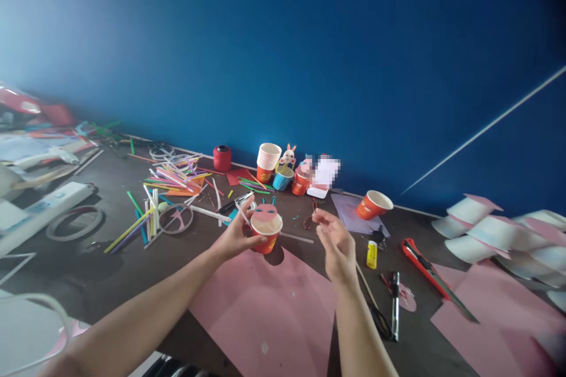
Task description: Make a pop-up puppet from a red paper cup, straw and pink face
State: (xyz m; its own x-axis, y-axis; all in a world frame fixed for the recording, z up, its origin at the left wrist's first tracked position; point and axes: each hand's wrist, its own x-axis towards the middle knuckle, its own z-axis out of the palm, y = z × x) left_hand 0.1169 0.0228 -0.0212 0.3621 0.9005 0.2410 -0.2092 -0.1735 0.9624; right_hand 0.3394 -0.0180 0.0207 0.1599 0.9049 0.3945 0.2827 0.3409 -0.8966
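Head: left hand (234, 237) grips cup (267, 241) upright, opening upward; right hand (335, 242) curled, contents unclear

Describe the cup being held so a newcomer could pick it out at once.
Below the blue wall, find the central pink sheet on the dark table. By its far edge, the left hand holds a red paper cup. Unlike the other cups, it is in hand, and two blue ear-like strips rise above its pink piece.

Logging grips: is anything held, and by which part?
The left hand holds a red cup by its side; whether the right hand holds anything is unclear.
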